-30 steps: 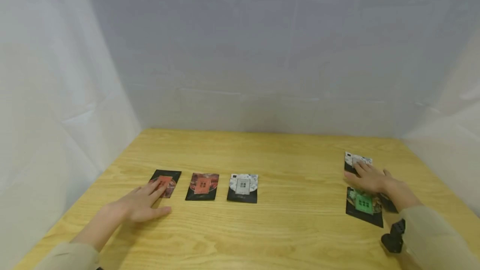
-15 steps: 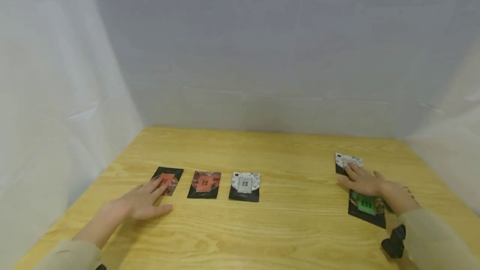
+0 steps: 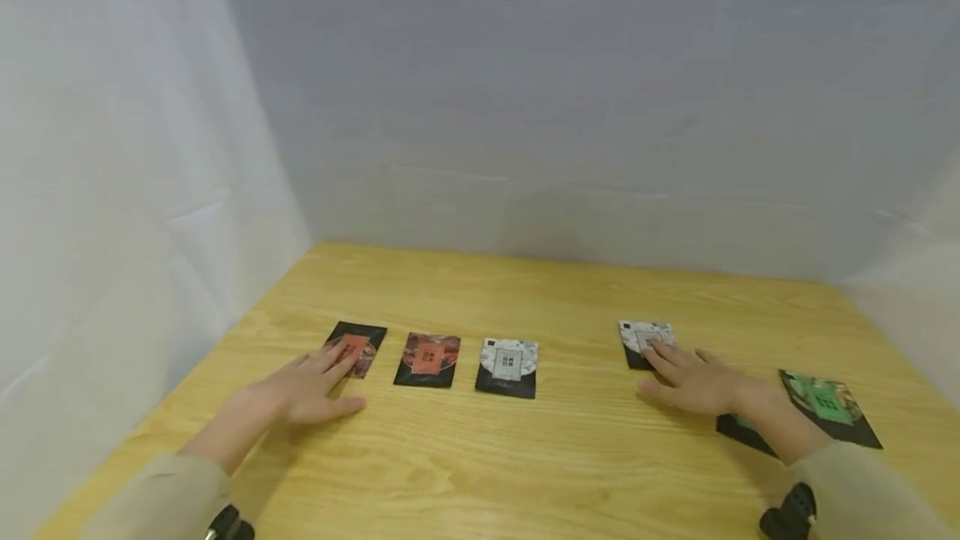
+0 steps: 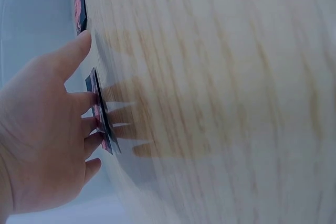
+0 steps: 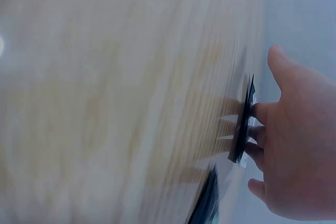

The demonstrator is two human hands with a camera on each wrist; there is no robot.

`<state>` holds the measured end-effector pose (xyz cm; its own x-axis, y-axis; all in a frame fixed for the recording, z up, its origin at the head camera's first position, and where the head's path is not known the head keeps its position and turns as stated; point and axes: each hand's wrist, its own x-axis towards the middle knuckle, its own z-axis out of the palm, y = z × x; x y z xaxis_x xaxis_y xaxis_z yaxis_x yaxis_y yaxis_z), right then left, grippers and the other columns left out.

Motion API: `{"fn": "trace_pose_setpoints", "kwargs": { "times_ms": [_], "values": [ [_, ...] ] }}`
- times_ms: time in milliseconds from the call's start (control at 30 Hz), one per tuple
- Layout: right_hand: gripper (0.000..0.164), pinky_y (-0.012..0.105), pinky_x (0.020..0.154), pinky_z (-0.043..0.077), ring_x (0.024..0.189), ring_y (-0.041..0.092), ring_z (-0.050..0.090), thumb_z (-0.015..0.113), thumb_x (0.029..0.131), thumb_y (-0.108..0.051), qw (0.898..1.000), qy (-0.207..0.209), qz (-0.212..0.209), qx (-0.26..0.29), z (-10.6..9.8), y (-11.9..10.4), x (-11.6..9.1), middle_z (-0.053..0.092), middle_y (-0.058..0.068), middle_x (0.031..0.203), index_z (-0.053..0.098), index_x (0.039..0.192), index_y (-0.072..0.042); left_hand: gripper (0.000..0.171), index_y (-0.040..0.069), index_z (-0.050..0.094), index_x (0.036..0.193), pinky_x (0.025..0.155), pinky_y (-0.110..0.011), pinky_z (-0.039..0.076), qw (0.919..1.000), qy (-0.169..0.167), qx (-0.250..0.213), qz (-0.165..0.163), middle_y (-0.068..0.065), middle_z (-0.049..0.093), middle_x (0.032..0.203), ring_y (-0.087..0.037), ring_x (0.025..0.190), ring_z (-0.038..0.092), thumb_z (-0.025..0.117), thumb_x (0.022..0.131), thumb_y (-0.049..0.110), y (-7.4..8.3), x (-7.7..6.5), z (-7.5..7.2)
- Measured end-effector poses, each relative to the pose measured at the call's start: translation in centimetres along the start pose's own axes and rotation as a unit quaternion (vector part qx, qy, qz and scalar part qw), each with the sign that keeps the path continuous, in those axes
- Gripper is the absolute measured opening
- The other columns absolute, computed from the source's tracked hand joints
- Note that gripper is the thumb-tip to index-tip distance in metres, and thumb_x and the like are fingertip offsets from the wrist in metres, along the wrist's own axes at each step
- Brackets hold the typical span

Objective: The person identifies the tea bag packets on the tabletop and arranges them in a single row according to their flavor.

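My left hand [image 3: 303, 390] lies with straight, spread fingers on a red-and-black packet [image 3: 358, 346] at the left of the row; its fingertips touch the packet in the left wrist view too. To the right, my right hand [image 3: 697, 382] rests its extended fingertips on a white-and-black packet [image 3: 637, 338], partly covering it. Between the hands lie another red-and-black packet [image 3: 427, 359] and another white-and-black packet [image 3: 507, 367], both flat and face up. Under the right wrist, a green-and-black packet [image 3: 742, 433] is mostly hidden.
A second green-and-black packet [image 3: 831, 407] lies right of the right forearm. Everything sits on a wooden table [image 3: 480, 465], with pale sheeting [image 3: 525, 90] hanging behind and at both sides.
My right hand has slid the white-and-black packet leftward, away from the green packets, uncovering the one at the far right. The left hand stays on its packet. The head view has shifted slightly.
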<state>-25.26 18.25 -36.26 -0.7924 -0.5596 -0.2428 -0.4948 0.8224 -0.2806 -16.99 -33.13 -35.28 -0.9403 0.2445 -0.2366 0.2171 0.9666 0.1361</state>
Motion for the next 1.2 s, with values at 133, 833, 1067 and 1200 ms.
{"fn": "trace_pose_setpoints", "kwargs": {
  "times_ms": [133,833,1067,1200],
  "values": [
    [0.076,0.067,0.103,0.004,0.136,0.043,0.012,0.034,0.095,-0.057,1.000,-0.011,-0.017,-0.023,0.2,-1.6,-0.1,0.013,0.022,0.151,0.024,0.147,-0.003,0.086,-0.006,0.031,0.142,0.107,-0.060,0.012,0.9999,-0.006,-0.008,0.000,-0.030,0.014,0.148,-0.048,0.134,0.011,0.045,0.089,0.060,0.5,-0.2,-0.4],
    [0.074,0.062,0.105,0.015,0.139,0.033,0.014,0.021,0.094,-0.063,0.996,-0.016,-0.060,-0.067,2.2,-7.1,0.0,0.014,0.011,0.154,0.025,0.148,-0.012,0.085,-0.006,0.030,0.142,0.106,-0.061,0.012,0.9997,-0.017,-0.016,0.002,-0.030,0.012,0.148,-0.048,0.134,0.011,0.046,0.089,0.059,0.6,-0.3,-0.6],
    [0.072,0.059,0.106,0.018,0.139,0.032,0.016,0.020,0.095,-0.061,0.994,0.003,-0.060,-0.091,2.6,-8.4,0.3,0.015,0.010,0.154,0.027,0.148,-0.013,0.085,-0.006,0.030,0.142,0.106,-0.060,0.012,0.9997,-0.017,-0.016,0.003,-0.031,0.013,0.148,-0.048,0.134,0.011,0.046,0.090,0.059,0.6,-0.3,-0.6],
    [0.071,0.058,0.107,0.018,0.139,0.030,0.016,0.022,0.095,-0.060,0.994,0.009,-0.058,-0.095,2.9,-8.9,0.4,0.016,0.010,0.153,0.027,0.148,-0.013,0.086,-0.006,0.030,0.142,0.106,-0.061,0.012,0.9997,-0.017,-0.017,0.003,-0.031,0.012,0.148,-0.049,0.134,0.011,0.046,0.089,0.059,0.6,-0.2,-0.5]
  ]
}}
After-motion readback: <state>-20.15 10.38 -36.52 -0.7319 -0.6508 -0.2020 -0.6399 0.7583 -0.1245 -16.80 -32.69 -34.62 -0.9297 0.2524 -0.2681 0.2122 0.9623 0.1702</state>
